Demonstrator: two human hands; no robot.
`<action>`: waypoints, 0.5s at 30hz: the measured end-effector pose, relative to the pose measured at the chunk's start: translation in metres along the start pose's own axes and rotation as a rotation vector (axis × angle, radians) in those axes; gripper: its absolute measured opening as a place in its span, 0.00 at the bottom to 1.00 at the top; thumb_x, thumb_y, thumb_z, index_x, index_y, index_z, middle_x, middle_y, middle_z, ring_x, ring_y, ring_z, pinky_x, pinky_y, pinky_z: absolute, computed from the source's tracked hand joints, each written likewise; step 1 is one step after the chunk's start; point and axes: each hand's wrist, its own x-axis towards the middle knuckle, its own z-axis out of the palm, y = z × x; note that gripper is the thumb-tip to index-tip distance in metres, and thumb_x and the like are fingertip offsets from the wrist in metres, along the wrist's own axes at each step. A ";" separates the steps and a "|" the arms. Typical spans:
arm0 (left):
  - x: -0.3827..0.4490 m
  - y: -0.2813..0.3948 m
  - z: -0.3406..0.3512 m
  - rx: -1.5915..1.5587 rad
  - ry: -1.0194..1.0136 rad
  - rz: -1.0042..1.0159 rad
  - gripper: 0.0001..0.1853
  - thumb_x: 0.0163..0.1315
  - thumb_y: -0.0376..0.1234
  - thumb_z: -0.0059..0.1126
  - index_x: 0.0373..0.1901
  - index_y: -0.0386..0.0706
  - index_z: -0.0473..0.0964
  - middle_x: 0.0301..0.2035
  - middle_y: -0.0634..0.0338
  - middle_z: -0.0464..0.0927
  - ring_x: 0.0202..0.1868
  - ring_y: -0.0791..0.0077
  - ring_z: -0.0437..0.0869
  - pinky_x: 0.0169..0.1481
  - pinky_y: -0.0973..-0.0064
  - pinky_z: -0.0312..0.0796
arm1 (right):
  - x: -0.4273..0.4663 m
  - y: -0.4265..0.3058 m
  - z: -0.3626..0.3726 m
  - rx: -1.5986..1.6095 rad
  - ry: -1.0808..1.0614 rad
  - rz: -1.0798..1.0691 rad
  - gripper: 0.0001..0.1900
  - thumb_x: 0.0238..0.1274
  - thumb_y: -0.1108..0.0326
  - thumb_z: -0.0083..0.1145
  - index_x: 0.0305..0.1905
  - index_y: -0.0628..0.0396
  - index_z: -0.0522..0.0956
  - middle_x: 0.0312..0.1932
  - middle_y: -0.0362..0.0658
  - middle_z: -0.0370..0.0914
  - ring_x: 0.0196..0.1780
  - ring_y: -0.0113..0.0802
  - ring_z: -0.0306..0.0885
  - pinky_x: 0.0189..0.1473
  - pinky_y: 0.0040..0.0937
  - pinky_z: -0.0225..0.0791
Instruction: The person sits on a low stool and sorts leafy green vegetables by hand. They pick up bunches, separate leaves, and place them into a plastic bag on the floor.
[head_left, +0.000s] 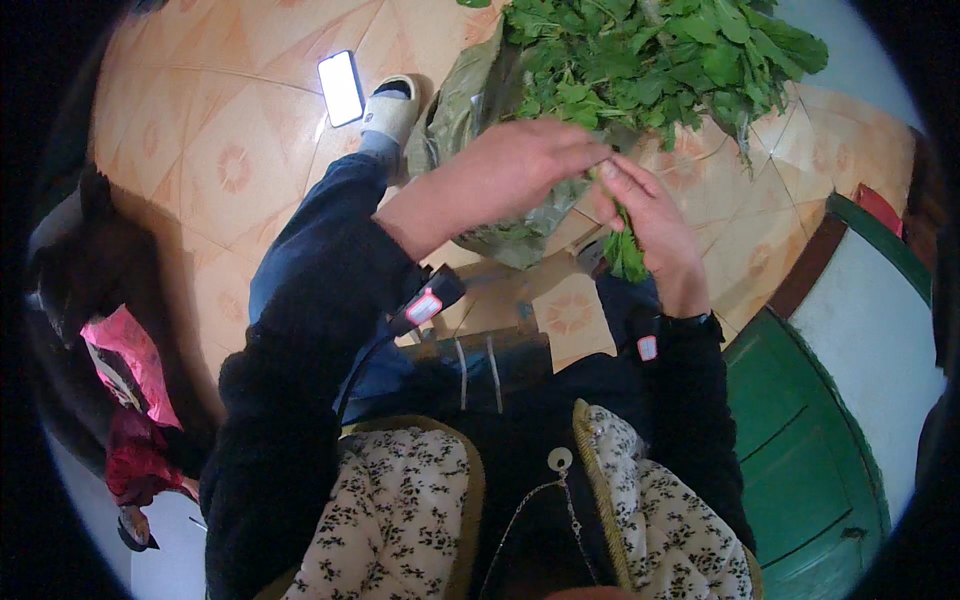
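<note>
A small leafy green (624, 251) hangs leaf-down from my right hand (656, 217), its stem pinched between thumb and fingers. My left hand (536, 154), slightly blurred, reaches across from the left. Its fingertips meet the top end of the stem beside my right thumb; the palm side of this hand is hidden. Just below both hands is a crumpled greenish plastic bag (442, 124), open and partly covered by my left forearm. Beyond the hands lies a large heap of leafy greens (652, 67), some at the bag's mouth.
A phone with a lit screen (341, 88) lies on the tiled floor (232, 150) beside my slippered foot (391, 109). To the right stands a green wooden door or panel (802, 450). Left are a dark piece of furniture or cloth (97, 247), a pink bag (139, 360) and a person in red (139, 457).
</note>
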 end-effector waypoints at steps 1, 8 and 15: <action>-0.003 0.003 0.000 0.045 -0.045 0.005 0.19 0.52 0.25 0.55 0.49 0.41 0.73 0.38 0.55 0.76 0.43 0.57 0.79 0.44 0.67 0.74 | -0.002 0.002 -0.002 -0.077 -0.007 0.010 0.11 0.69 0.57 0.49 0.41 0.53 0.75 0.22 0.30 0.60 0.25 0.17 0.54 0.25 0.17 0.48; -0.012 0.007 0.005 0.175 -0.085 0.060 0.08 0.48 0.28 0.56 0.32 0.39 0.71 0.28 0.55 0.71 0.35 0.58 0.76 0.40 0.63 0.71 | 0.002 0.014 -0.005 -0.318 -0.074 -0.094 0.13 0.68 0.61 0.52 0.38 0.63 0.76 0.27 0.33 0.70 0.33 0.21 0.64 0.36 0.23 0.63; -0.021 0.009 0.014 0.277 -0.149 -0.224 0.08 0.45 0.26 0.56 0.29 0.38 0.72 0.29 0.54 0.73 0.36 0.57 0.78 0.39 0.64 0.73 | 0.014 0.020 0.004 -0.491 0.177 -0.151 0.14 0.66 0.60 0.53 0.40 0.62 0.77 0.24 0.41 0.72 0.30 0.28 0.68 0.33 0.28 0.64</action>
